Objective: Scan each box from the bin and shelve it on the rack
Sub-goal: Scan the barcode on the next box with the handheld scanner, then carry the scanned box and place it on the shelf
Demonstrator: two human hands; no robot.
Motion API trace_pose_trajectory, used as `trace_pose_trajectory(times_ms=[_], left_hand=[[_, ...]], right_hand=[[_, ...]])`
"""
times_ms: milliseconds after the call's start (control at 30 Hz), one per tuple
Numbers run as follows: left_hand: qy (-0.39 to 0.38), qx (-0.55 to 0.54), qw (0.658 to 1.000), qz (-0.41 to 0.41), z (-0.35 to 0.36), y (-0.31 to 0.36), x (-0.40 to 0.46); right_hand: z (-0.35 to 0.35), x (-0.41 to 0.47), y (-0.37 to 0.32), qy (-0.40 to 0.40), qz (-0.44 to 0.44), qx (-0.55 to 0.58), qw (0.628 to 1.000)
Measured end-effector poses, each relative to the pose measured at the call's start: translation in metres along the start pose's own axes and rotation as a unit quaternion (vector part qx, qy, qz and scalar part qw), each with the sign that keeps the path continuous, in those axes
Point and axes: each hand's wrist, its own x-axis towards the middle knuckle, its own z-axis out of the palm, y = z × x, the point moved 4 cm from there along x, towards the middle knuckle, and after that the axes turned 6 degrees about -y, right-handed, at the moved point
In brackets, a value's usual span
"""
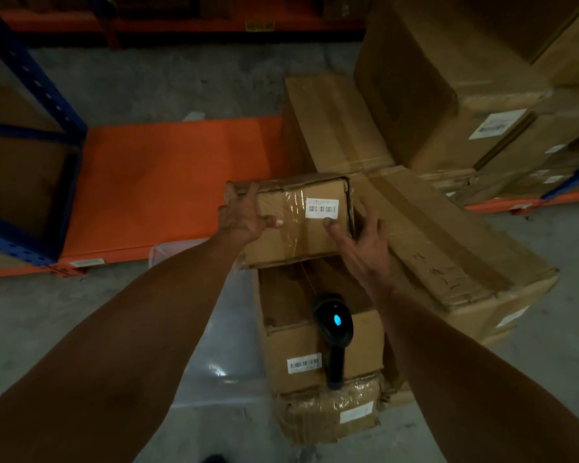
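grey concrete floor (147,81) lies between orange rack shelves (168,182). left hand (244,215) and right hand (361,242) grip a labelled box (298,225) above the scanner (333,329) resting in the open bin (281,305). likely shelving step; next calls for carrying it left onto the rack.

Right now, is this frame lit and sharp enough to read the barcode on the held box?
Head view: dim and underexposed, edges fisheye-bent and soft. The barcode label on the held box is bright but its bars are smeared; tape beside it glares. The scanner shows a blue glow.
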Motion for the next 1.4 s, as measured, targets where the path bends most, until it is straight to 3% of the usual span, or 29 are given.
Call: trace_pose_trajectory(times_ms=[200, 300, 500, 667, 800, 967, 1133, 1400], left_hand=[[0.028, -0.051, 0.998, 0.001, -0.002, -0.012, 0.006], [0.081, -0.126, 0.989, 0.011, 0.001, -0.019, 0.003], [0.172, -0.292, 0.941, -0.013, 0.002, -0.031, 0.004], [0.194, -0.388, 0.898, -0.078, 0.011, -0.022, 0.007], [0.226, -0.386, 0.885, -0.125, 0.017, -0.022, 0.001], [0.287, -0.352, 0.886, -0.091, 0.026, -0.019, -0.012], [0.285, -0.373, 0.878, -0.094, 0.024, -0.018, -0.036], [0.315, -0.377, 0.868, -0.065, -0.051, 0.024, -0.095]], right_hand=[[0.009, 0.078, -0.017, -0.036, 0.028, 0.074, 0.996], [0.016, 0.100, -0.018, -0.054, 0.015, 0.076, 0.995], [0.017, 0.115, -0.016, -0.052, -0.056, 0.136, 0.988], [0.020, 0.121, -0.015, -0.044, -0.041, 0.171, 0.983], [0.024, 0.121, -0.010, -0.032, -0.002, 0.171, 0.985], [0.027, 0.107, 0.000, -0.001, 0.000, 0.203, 0.979], [0.022, 0.085, 0.002, 0.042, -0.017, 0.196, 0.980], [-0.022, 0.029, -0.055, 0.063, -0.049, 0.226, 0.971]])
